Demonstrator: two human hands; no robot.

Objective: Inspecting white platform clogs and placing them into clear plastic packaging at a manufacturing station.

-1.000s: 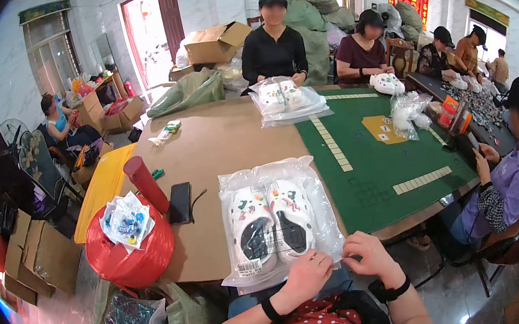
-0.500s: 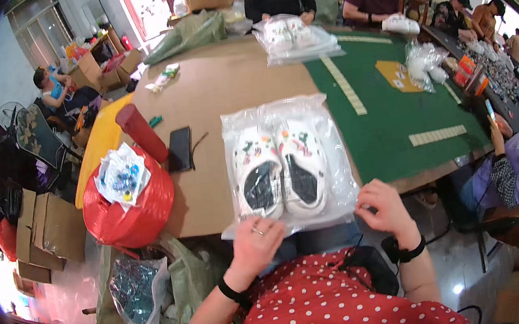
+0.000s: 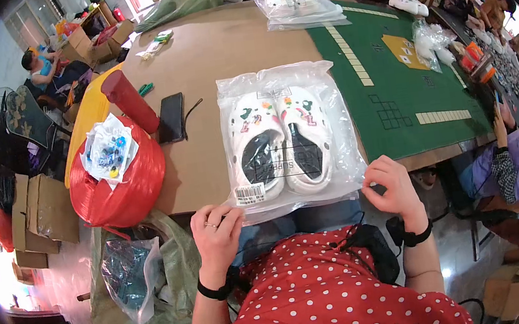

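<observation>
A clear plastic bag (image 3: 338,105) lies flat at the table's near edge. Inside it sits a pair of white clogs (image 3: 253,123) with colourful charms, toes pointing away from me. A barcode label shows at the bag's lower left. My left hand (image 3: 218,231), wearing a ring, is closed with its fingertips on the bag's near left corner. At the near right corner, my right hand (image 3: 391,187) has thumb and forefinger pinched on the bag's edge, the other fingers curled.
Left on the table are a red twine roll (image 3: 145,190) holding a paper of small charms (image 3: 111,154), a dark red cylinder (image 3: 129,102) and a black phone (image 3: 171,118). A green mat (image 3: 380,80) covers the right side. Far back lie more bagged clogs (image 3: 297,3). Several people sit around.
My left hand has slid leftward along the bag's near edge to its corner. My right hand stays by the right corner. The whole view has shifted, bringing the bag higher in the picture.
</observation>
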